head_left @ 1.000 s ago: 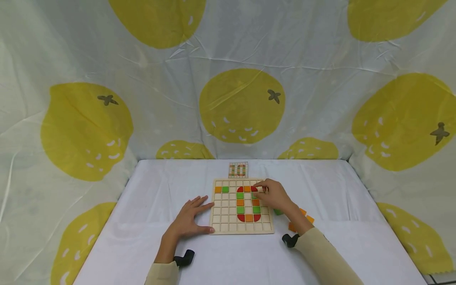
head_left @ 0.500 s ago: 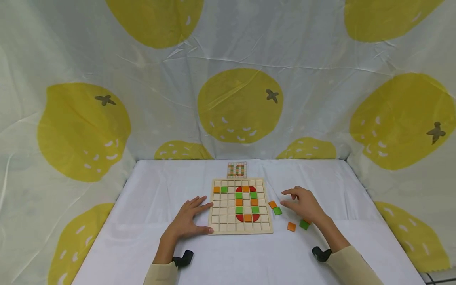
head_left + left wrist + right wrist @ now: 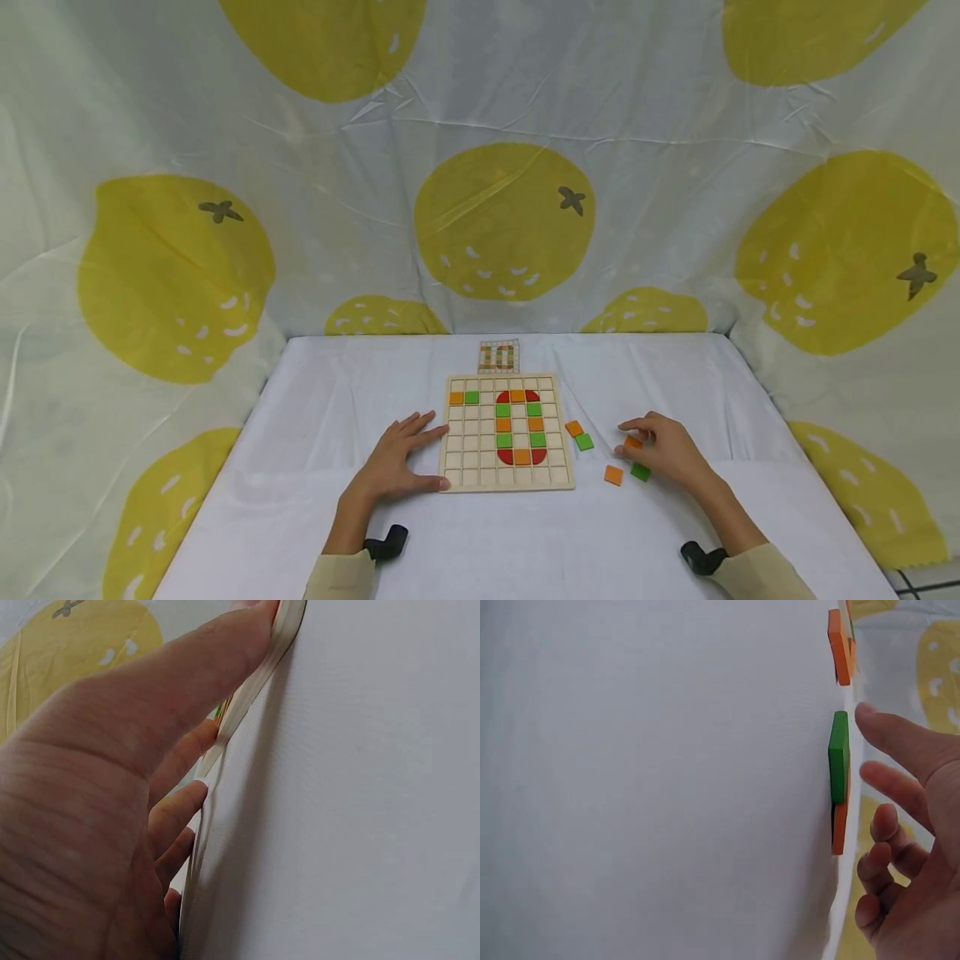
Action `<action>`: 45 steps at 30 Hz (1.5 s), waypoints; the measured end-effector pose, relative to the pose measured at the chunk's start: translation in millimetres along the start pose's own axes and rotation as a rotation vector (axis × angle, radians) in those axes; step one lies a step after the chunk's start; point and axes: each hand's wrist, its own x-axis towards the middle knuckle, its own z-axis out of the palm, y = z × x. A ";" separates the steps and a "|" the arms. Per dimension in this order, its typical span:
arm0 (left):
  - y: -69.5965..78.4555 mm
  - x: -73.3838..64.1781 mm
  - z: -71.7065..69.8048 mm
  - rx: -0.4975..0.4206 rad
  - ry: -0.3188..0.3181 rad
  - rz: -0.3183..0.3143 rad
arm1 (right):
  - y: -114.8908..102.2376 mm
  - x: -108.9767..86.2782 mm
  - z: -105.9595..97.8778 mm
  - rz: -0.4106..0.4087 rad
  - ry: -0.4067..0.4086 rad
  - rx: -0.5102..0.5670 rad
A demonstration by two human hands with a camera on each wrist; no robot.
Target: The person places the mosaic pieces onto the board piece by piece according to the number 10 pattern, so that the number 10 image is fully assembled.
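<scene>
Left grip (image 3: 395,461) against wooden board (image 3: 471,454), coloured tiles (image 3: 503,410) in some cells (image 3: 487,440).

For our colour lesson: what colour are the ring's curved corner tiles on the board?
The corner tiles are red, seen best in the head view.

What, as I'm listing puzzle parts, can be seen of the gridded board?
The gridded board is pale and wooden-looking, thin ridges dividing it into cells. It lies flat on the white cloth, with a small patterned card just beyond it. An orange tile and a green tile sit side by side at its left; right of centre, red, orange and green tiles form a ring with curved red corners. The left hand touches its left edge, thumb at the near corner.
</scene>
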 end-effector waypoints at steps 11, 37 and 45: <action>-2.3 2.1 1.2 -0.001 0.011 0.003 | 13.5 -12.0 -2.5 0.096 0.047 -0.003; -3.4 1.6 2.1 0.005 0.003 0.000 | 10.9 -3.1 2.0 0.030 0.027 0.046; -2.2 1.6 1.7 0.011 0.002 0.002 | 0.2 7.8 6.7 0.023 -0.012 0.065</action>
